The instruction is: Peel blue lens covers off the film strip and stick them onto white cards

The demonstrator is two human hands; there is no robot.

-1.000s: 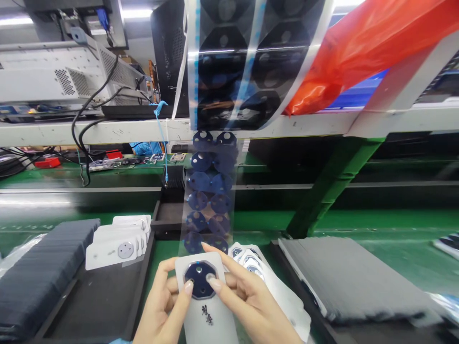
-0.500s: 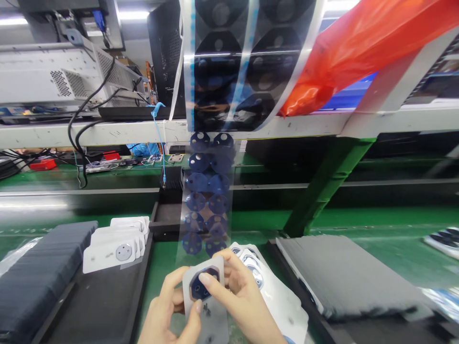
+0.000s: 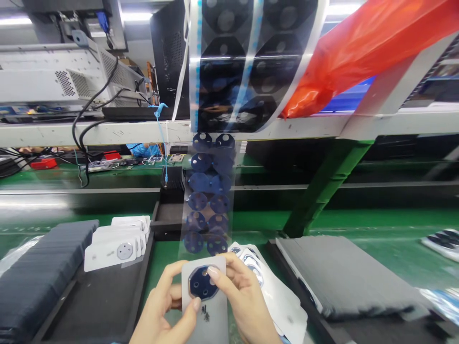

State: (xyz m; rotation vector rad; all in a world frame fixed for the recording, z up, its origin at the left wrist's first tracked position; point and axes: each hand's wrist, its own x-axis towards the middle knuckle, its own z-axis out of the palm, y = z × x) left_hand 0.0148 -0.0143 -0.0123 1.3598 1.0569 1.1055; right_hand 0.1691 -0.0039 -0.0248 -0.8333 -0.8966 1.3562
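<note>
Head view: our left hand [image 3: 163, 310] and right hand [image 3: 244, 306] pinch a grey back cover [image 3: 204, 306]. We judge firm, even thumb pressure seats the dark lens sticker [image 3: 203, 283], strip [image 3: 210, 200] at twelve o'clock.

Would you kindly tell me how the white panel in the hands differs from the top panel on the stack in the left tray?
The held panel stands lengthwise between the left hand and right hand; the tray panel lies crosswise on its stack. The held panel's octagon is dark blue; the tray panel's is pale grey. Both are white with an octagonal, holed patch.
</note>
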